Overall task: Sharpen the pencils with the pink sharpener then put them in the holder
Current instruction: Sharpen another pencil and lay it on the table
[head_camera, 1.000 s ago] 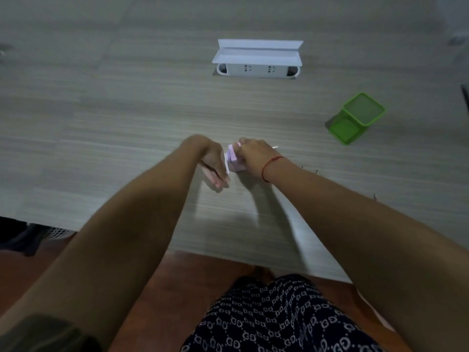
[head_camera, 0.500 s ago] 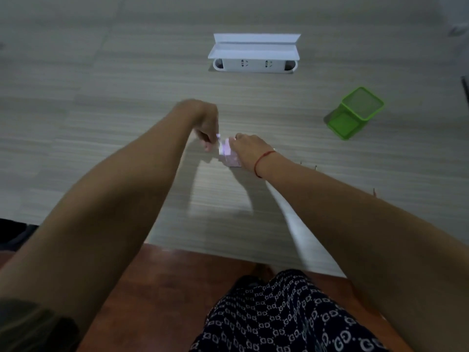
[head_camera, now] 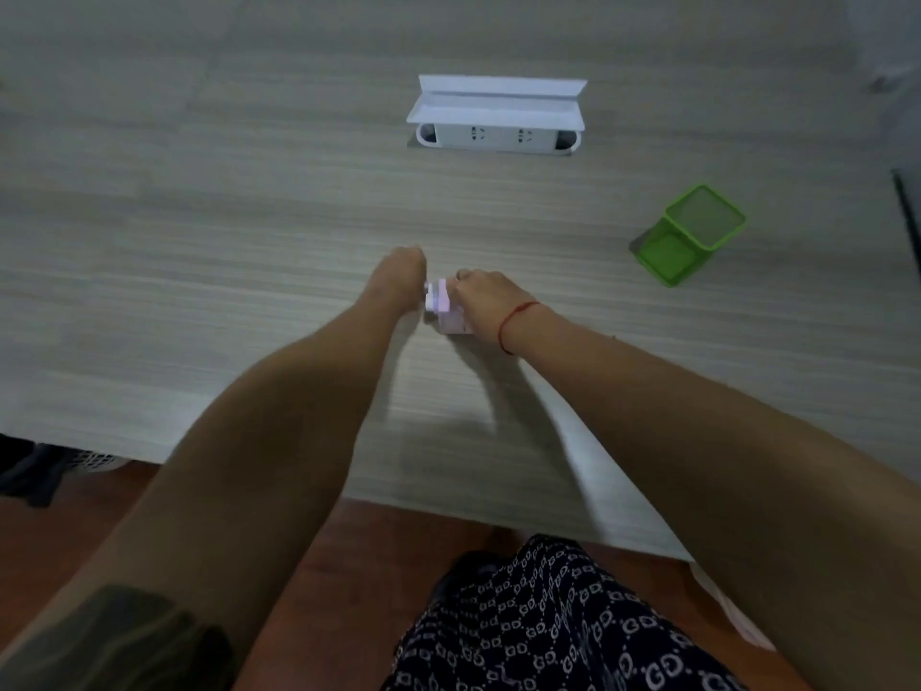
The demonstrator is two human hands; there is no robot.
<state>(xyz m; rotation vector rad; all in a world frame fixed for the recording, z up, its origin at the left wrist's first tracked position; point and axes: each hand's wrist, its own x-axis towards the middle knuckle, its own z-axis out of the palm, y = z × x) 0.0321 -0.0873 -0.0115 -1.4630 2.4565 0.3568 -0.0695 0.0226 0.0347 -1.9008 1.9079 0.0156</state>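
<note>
The right hand (head_camera: pixel 486 299) curls round the small pink plastic sharpener (head_camera: pixel 451 319), well inside the near edge of the pale wood counter (head_camera: pixel 199 291). The left hand (head_camera: pixel 403 279) bends down at its side, grip hidden.

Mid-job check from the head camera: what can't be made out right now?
1. Pencil: none shows in the head view; the right hand, gripping the pink sharpener, covers most of it.
2. Left hand: its fingers are hidden behind its own wrist, so its grip cannot be told.
3. Green holder: the inside is too dim and small to tell its contents.
4. Dark object: cut off by the right edge.
</note>
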